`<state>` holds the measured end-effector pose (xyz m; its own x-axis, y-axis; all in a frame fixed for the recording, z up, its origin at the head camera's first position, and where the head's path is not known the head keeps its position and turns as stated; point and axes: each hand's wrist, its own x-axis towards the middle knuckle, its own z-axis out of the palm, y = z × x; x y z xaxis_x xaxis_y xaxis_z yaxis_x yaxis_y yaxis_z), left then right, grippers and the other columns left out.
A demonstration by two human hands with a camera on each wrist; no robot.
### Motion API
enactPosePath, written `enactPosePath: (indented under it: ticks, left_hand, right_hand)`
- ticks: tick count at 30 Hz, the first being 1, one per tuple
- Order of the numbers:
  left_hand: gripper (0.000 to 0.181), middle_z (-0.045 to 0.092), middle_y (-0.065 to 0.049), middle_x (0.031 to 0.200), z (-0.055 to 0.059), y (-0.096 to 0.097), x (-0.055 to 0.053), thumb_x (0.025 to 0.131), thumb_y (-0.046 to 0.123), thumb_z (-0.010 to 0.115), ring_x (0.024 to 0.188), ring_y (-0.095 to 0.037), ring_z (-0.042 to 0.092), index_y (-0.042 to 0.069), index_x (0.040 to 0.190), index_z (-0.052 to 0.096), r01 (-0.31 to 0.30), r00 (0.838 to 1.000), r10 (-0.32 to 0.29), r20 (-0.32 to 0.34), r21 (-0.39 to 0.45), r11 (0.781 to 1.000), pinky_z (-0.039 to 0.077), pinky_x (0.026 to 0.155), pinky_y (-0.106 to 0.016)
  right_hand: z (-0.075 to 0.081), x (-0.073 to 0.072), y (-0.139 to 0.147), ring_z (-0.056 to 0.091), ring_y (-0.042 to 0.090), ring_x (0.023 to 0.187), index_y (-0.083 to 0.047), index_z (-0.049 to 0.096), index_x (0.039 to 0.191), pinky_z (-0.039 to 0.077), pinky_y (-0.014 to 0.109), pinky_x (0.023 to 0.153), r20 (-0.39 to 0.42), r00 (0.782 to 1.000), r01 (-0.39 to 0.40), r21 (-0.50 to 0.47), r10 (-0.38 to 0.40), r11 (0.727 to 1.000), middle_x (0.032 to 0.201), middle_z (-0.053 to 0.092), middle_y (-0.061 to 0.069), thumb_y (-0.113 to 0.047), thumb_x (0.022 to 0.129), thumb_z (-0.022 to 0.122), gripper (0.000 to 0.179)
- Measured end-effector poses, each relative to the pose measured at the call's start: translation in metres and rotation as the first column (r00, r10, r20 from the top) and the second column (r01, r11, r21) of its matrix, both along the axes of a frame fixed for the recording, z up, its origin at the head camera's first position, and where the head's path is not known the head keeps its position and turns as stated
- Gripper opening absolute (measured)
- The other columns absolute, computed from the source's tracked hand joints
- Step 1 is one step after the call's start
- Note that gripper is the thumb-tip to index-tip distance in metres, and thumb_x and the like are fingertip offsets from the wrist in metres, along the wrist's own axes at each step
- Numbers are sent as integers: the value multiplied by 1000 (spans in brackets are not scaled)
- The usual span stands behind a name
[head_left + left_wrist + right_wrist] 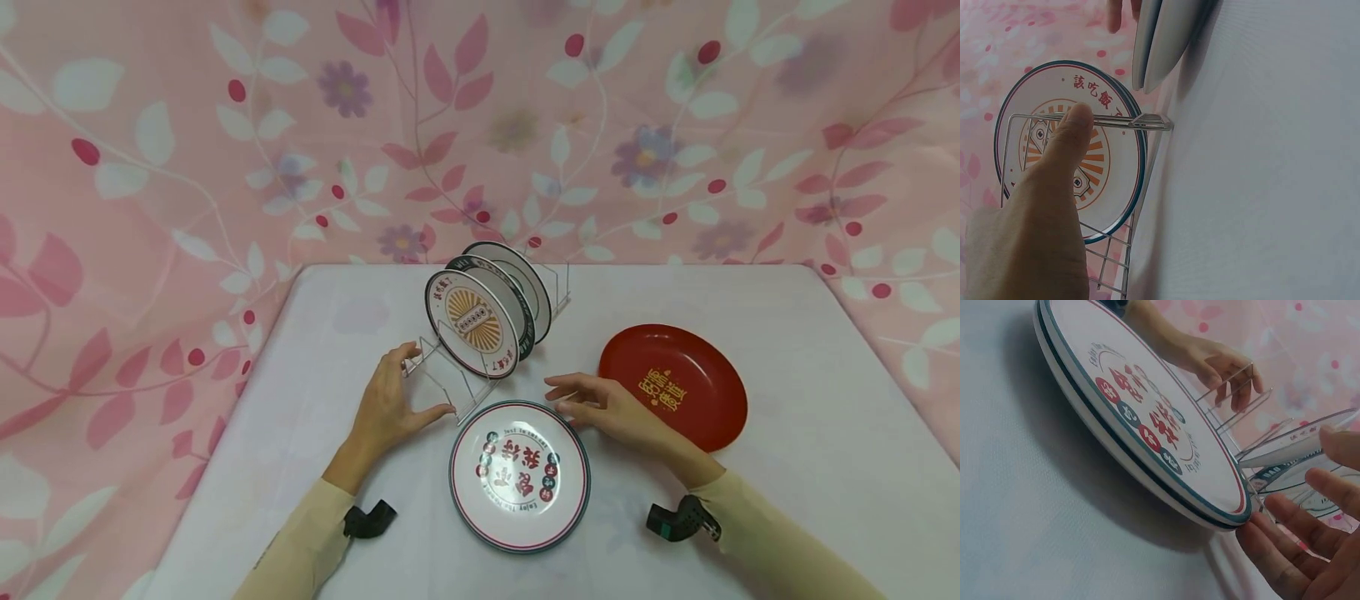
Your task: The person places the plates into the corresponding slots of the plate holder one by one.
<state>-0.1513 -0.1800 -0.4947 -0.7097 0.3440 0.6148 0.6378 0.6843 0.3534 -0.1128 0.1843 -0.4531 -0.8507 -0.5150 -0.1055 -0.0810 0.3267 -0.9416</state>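
A wire dish rack point(477, 403) stands on the table with three round plates upright in it; the front plate point(472, 321) bears an orange sunburst. My left hand point(386, 400) holds the rack's near end, fingers at one side and thumb at the other. In the left wrist view the thumb point(1072, 134) lies against the rack's wire. Flat in front of the rack is a stack of two white plates point(1147, 412) with dark green rims and red lettering. Beside the stack's far right rim is my right hand point(607, 408), its fingers loosely bent and holding nothing, fingertips right at the rim.
To the right lies a red oval plate point(701, 375) with gold lettering, partly behind the right forearm. A white cloth point(360, 312) covers the table, and a pink floral curtain point(480, 125) hangs behind. Dark devices are strapped at both wrists.
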Motion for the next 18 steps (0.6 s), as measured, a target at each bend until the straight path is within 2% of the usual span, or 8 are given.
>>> enactPosePath:
  ticks: [6, 10, 18]
  left_hand:
    - [110, 57, -14, 126, 1, 0, 1, 68, 68, 77, 115, -25, 55, -5, 140, 38, -4, 1000, 4, 8, 4, 1000, 46, 98, -39]
    - [110, 58, -14, 125, 0, -1, 1, 68, 70, 75, 115, -25, 54, -6, 139, 38, -4, 1000, 4, 9, 8, 1000, 46, 98, -40]
    - [109, 57, -13, 125, 0, -1, 1, 69, 71, 73, 116, -25, 54, -2, 141, 37, -4, 1000, 4, 8, 10, 1000, 46, 98, -39]
  right_hand:
    - [1, 3, -5, 62, 23, 99, -9, 53, 138, 57, 26, 76, -74, 995, -54, 165, 67, 985, 120, 66, 10, -23, 93, 67, 49]
    - [0, 5, -8, 59, 19, 94, -8, 55, 136, 55, 25, 76, -109, 991, -51, 225, 77, 973, 116, 65, 9, -19, 91, 69, 49]
    - [-4, 1, -7, 55, 18, 89, -8, 58, 133, 51, 23, 73, -57, 995, -65, 265, 83, 962, 109, 64, 6, -18, 89, 72, 47]
